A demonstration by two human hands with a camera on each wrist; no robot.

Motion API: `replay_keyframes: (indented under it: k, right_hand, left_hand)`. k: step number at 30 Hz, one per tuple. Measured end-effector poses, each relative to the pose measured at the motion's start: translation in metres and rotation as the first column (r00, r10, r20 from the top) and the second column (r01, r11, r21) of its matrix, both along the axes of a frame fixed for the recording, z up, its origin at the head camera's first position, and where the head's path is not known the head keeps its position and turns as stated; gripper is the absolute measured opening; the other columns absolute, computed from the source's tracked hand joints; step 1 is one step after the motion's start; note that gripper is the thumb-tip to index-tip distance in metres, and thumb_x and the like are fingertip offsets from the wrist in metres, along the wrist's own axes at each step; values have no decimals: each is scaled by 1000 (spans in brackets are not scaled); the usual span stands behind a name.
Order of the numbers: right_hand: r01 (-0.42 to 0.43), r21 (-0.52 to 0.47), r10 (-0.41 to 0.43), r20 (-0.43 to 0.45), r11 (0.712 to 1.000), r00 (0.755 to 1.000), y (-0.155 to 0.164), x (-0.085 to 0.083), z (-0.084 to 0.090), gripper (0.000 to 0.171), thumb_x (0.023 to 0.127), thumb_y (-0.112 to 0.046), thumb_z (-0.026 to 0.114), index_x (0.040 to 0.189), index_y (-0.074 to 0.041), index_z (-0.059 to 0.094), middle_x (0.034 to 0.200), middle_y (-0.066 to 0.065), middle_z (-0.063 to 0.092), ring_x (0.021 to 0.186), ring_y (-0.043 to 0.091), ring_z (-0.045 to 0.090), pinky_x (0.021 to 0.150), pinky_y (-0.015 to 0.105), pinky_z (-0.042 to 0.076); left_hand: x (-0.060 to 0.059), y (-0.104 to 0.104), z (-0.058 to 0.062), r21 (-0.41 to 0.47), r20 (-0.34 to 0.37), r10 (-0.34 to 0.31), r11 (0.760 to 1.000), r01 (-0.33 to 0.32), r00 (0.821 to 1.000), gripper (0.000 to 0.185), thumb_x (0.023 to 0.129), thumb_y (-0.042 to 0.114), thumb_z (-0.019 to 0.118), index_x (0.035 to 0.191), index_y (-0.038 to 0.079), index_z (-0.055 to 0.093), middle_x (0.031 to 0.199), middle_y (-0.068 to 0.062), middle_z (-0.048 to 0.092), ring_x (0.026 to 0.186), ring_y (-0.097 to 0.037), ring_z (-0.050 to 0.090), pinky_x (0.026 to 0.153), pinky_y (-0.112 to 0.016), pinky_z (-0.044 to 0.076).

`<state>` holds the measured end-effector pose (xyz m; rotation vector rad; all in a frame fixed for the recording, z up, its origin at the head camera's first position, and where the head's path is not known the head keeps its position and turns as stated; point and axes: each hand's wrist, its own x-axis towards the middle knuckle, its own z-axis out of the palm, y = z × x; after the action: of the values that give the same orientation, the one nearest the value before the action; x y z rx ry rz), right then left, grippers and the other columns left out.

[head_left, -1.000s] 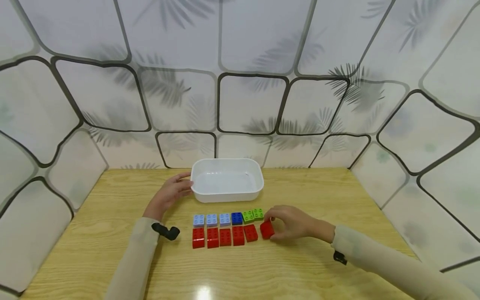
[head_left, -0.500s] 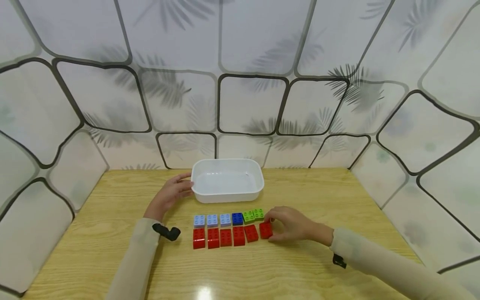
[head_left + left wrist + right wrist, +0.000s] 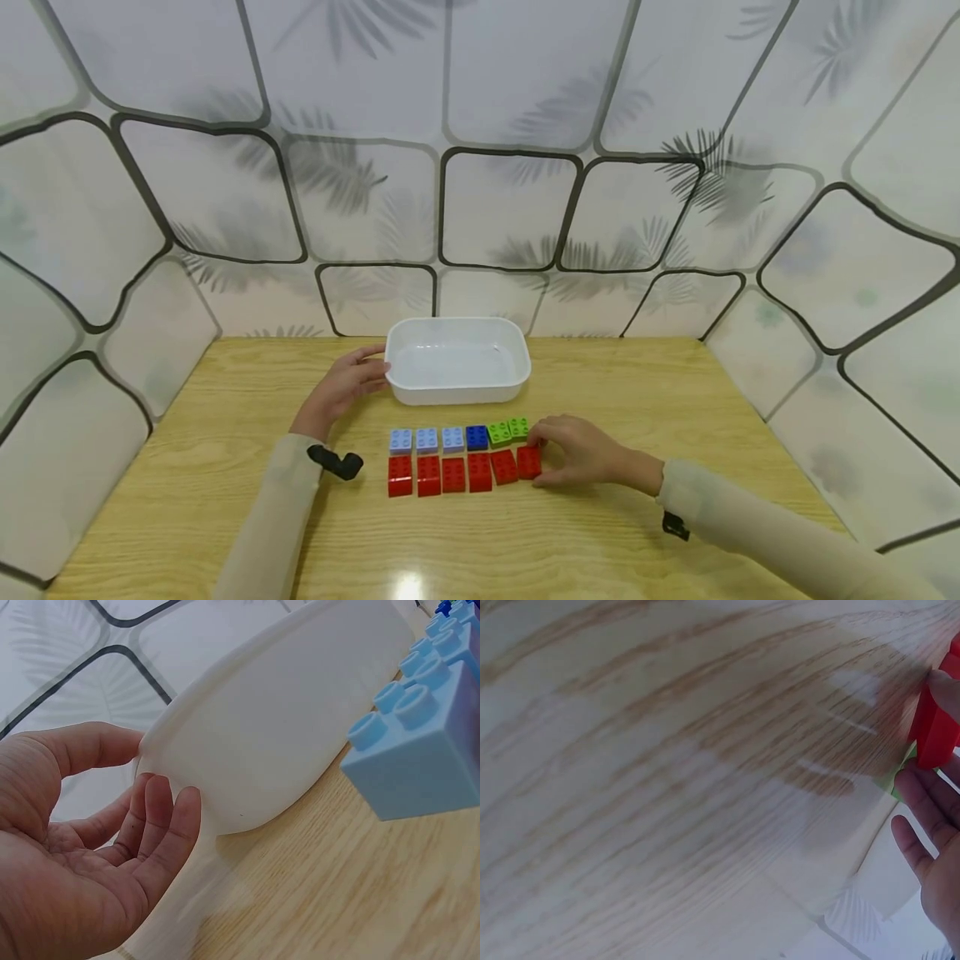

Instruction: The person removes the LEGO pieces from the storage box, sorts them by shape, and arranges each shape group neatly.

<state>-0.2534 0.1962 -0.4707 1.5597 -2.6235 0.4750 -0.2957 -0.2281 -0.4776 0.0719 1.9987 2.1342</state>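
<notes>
Once apart, red brick (image 3: 528, 461) now aligned.

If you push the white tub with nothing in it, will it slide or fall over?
The white tub would probably slide: it looks like thin, light plastic and holds nothing, on a smooth wooden table. It is wide and low, so tipping seems unlikely. The left hand touches its rim.

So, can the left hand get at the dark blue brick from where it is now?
Probably yes. The left hand rests against the tub rim, holding nothing. The dark blue brick sits in the back row with bare table between, and the right hand is busy at the last red brick.
</notes>
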Motion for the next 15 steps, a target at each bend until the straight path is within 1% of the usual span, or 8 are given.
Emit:
replay_keyframes:
  k: [3, 6, 15]
  right_hand:
    - [-9, -8, 9, 6, 1000, 1000, 0, 0, 1, 44, 80, -42, 87, 109, -16, 67, 100, -8, 67, 91, 8, 63, 82, 27, 57]
    - [-22, -17, 22, 7, 1000, 1000, -1, 0, 2, 44, 80, -41, 87, 110, -15, 68, 102, -7, 67, 90, 9, 62, 81, 26, 57]
    - [-23, -10, 23, 16, 1000, 1000, -1, 0, 1, 45, 81, -41, 86, 113, -15, 69, 104, -7, 68, 90, 10, 62, 82, 27, 57]
  left_hand:
    - [0, 0, 0, 0, 1, 3, 1000, -3, 1000, 62, 104, 13, 58, 158, -1, 30, 127, -9, 64, 96, -6, 69, 90, -25, 61]
    - [-1, 0, 0, 4, -1, 5, 1000, -5, 1000, 62, 104, 12, 58, 158, -2, 30, 129, -12, 63, 96, -7, 69, 89, -24, 61]
    - [-1, -1, 0, 10, 2, -2, 1000, 2, 1000, 63, 104, 13, 59, 158, -3, 29, 128, -11, 63, 97, -7, 68, 88, -23, 61]
